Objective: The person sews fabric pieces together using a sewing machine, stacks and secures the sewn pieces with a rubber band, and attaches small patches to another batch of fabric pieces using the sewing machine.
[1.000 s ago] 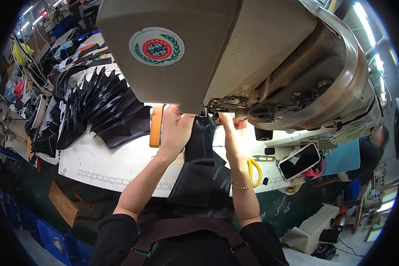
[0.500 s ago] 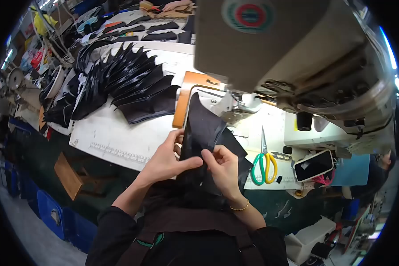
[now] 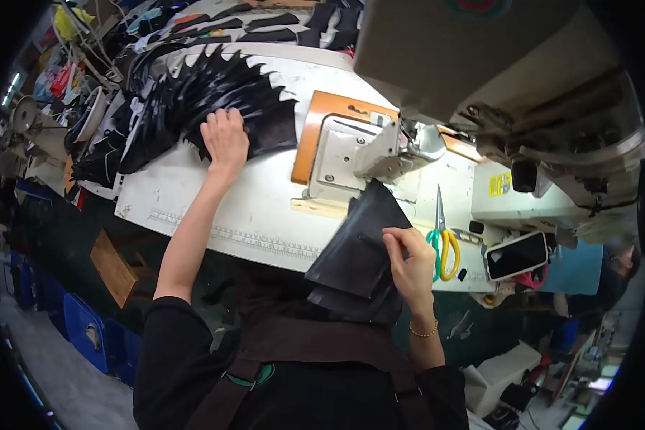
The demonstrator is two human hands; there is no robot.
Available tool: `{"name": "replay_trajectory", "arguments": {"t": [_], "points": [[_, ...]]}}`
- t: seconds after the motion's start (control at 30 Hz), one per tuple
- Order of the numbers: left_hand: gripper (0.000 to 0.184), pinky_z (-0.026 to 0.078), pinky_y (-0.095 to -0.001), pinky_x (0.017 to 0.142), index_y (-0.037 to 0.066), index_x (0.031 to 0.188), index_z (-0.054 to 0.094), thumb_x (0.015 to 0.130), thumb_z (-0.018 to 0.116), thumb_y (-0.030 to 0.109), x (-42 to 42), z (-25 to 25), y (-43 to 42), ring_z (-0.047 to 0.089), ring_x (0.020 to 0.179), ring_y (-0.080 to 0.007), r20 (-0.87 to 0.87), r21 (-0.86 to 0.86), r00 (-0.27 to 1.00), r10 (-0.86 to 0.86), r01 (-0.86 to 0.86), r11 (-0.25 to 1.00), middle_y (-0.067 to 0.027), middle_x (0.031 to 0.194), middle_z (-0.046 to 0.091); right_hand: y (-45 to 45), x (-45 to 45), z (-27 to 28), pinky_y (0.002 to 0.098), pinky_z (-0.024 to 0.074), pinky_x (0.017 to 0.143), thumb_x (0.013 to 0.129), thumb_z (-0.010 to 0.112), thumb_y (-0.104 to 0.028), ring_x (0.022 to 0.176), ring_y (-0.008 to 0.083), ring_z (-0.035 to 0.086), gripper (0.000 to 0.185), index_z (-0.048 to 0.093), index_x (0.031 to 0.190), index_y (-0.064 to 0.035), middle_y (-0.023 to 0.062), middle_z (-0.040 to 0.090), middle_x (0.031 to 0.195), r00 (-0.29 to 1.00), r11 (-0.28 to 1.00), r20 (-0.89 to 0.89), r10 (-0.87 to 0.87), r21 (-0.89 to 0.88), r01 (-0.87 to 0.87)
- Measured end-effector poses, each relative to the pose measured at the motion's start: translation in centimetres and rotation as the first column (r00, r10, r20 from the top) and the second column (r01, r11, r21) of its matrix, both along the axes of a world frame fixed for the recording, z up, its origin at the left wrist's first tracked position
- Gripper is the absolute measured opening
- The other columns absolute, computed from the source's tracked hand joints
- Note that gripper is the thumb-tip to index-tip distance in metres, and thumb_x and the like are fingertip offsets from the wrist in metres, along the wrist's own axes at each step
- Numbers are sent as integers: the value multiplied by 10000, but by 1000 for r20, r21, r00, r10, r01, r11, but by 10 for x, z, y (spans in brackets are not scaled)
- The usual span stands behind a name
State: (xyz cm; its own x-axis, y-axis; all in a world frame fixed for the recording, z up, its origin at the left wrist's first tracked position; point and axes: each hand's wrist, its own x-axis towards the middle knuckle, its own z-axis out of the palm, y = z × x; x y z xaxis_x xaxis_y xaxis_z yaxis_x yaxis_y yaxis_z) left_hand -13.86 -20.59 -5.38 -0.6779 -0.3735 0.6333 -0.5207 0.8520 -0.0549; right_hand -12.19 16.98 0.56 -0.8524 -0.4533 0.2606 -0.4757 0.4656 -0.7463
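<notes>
My left hand [image 3: 226, 141] lies over the lower edge of a fanned stack of black leather pieces [image 3: 229, 86], its fingers bent onto the pieces; what they grip is partly hidden. Closed in a pinch, my right hand [image 3: 411, 261] is at the right side of a black leather piece [image 3: 362, 247], which hangs over the table's front edge with more black material below it. Just above that piece stands the sewing machine's metal bed and foot [image 3: 380, 154]. Scissors with green and yellow handles [image 3: 443, 247] lie right beside my right hand.
The machine head [image 3: 473, 64] looms at upper right. A phone [image 3: 517, 256] lies on the right of the white table [image 3: 265, 222], near a blue sheet [image 3: 573, 269]. Flat black pieces [image 3: 269, 36] lie at the back. Part of another person [image 3: 620, 272] shows at far right.
My left hand has left the leather piece and reached up-left to the fanned stack. My right hand moved right with the piece, away from the needle area where both hands were earlier.
</notes>
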Motion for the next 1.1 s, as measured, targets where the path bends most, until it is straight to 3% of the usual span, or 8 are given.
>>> {"name": "replay_trajectory", "arguments": {"t": [0.2,0.3,0.33,0.4,0.5,0.7,0.83,1.1], "points": [[246,344,-348,700,90,914,509,703,589,-7,19,11,38,466,781,-235,58,-93,998,-16,21,995,-86,876,497,0,11,-36,321,378,659,760,661,-45,642,211,484,148,643,907,-32,70,558,840,937,933,-333,101,358,26],[370,360,-325,716,66,1029,538,679,624,-16,71,41,104,484,806,-219,-8,365,923,-385,361,858,-81,958,544,-1,6,-46,343,360,706,752,650,-52,665,236,490,143,620,892,-46,83,561,880,971,926,-228,77,377,15],[327,392,-299,712,62,994,552,689,640,-16,91,48,126,497,767,-205,-250,614,737,-628,622,486,-75,944,563,-2,4,-48,351,355,721,750,647,-54,673,245,492,141,613,887,-51,87,561,894,979,925,-193,65,381,13],[133,466,-308,740,35,936,556,823,612,75,123,79,170,566,864,-239,-245,964,447,-861,204,-169,-79,977,590,-4,2,-45,355,355,720,752,642,-52,675,247,496,131,605,878,-50,89,563,882,995,937,-94,39,349,-3],[184,468,-325,784,7,1026,536,900,548,141,136,34,224,561,951,-280,-500,835,38,-865,284,-471,-141,1125,550,-5,-3,-38,368,355,717,759,627,-46,684,252,505,102,580,850,-47,96,568,847,981,968,193,-2,246,-47],[327,432,-372,888,-2,1120,500,926,518,262,136,8,255,497,1106,-358,-325,809,33,-945,528,-259,-213,1285,455,1,-18,-33,256,405,685,800,591,-7,688,178,522,102,550,890,-31,61,582,771,975,816,38,217,541,-203],[459,376,-424,964,-16,1191,460,933,474,363,137,3,260,401,1199,-434,-59,669,113,-992,742,44,-264,1357,373,15,-24,-16,230,392,655,831,578,-9,680,118,517,53,540,848,-41,51,604,767,829,938,503,246,-339,-73],[530,376,-429,958,-31,1218,459,921,471,407,133,4,257,418,1181,-411,10,673,285,-959,707,217,-252,1327,404,40,-19,48,190,388,662,891,515,-36,676,92,474,58,498,835,-39,41,577,772,956,867,286,73,-492,81]]}}
